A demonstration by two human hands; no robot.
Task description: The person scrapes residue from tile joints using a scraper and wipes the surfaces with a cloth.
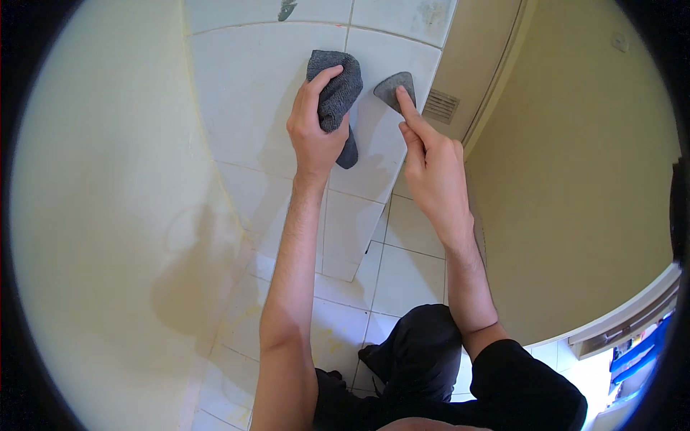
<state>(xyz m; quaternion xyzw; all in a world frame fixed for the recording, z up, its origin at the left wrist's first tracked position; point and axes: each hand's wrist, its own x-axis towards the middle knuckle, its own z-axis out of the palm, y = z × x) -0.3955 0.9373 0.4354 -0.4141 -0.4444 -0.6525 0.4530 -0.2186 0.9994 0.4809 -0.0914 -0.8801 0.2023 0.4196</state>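
A bunched dark grey cloth is in my left hand, whose fingers and thumb wrap round it. One end of the cloth hangs below the hand, against a white tiled surface. To the right, my right hand holds a scraper with a flat, dull grey, roughly triangular blade. The index finger is stretched along the blade, near the tiled surface's right edge. My palm hides the scraper's handle. Whether the blade touches the tile I cannot tell.
Dark smudges mark the tiles at the top. A cream wall rises on the left. Beyond the tiled edge are a door with a vent grille and a yellowish wall. White floor tiles lie below, with my bent knee over them.
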